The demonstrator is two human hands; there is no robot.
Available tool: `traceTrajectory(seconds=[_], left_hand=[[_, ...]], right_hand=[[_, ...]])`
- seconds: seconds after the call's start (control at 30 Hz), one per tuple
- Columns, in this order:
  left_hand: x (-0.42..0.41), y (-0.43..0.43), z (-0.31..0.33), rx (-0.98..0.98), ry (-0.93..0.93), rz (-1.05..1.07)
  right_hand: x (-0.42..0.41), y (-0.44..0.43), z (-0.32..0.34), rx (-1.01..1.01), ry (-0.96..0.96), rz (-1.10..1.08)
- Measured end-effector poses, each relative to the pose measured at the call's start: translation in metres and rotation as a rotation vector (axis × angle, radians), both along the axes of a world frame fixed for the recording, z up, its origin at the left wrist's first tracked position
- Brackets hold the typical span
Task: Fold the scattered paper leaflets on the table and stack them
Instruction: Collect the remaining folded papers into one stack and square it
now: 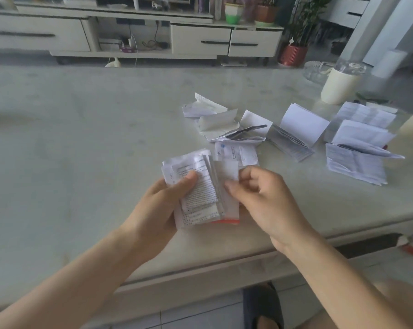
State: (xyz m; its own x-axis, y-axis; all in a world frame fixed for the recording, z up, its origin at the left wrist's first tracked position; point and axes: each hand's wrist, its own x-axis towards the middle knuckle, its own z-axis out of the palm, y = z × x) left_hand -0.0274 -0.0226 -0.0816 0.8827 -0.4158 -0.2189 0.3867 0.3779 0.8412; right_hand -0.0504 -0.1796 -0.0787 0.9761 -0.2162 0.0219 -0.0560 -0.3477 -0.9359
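My left hand (161, 205) grips a stack of folded leaflets (200, 193), thumb pressed on the printed top sheet, just above the pale table (82, 138). A leaflet with an orange bottom edge (229, 176) lies at the stack's right side, and my right hand (260, 198) pinches it between thumb and fingers. Beyond the stack, a small folded leaflet (236, 154) lies flat. Loose crumpled leaflets (222, 123) are heaped behind it. Further right stand half-open folded leaflets (298, 131) and a larger pile of unfolded ones (357, 148).
A cream cylinder container (338, 85) and a glass dish (317, 72) stand at the table's far right. The table's front edge runs diagonally under my forearms. A TV cabinet (129, 36) and potted plants (295, 51) are behind; my slippered foot (263, 307) is below.
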Motion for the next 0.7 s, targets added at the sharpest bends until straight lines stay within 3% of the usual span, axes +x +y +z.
traceTrajectory(seconds=[0.07,0.17,0.3,0.5,0.7], left_hand=[[0.003,0.002,0.0,0.017,-0.036,0.044],[0.006,0.006,0.001,0.018,-0.037,0.047],[0.003,0.005,0.0,0.023,-0.031,0.017],[0.001,0.001,-0.004,0.056,-0.06,0.035],[-0.003,-0.001,-0.005,0.011,-0.021,0.022]], right_hand=[[0.003,-0.007,0.003,0.004,-0.091,-0.071],[0.006,-0.018,0.01,0.132,-0.075,-0.049],[0.005,-0.014,0.014,0.153,-0.076,-0.005],[-0.001,0.006,0.021,0.428,-0.096,0.121],[0.004,0.035,-0.009,-0.159,-0.235,0.007]])
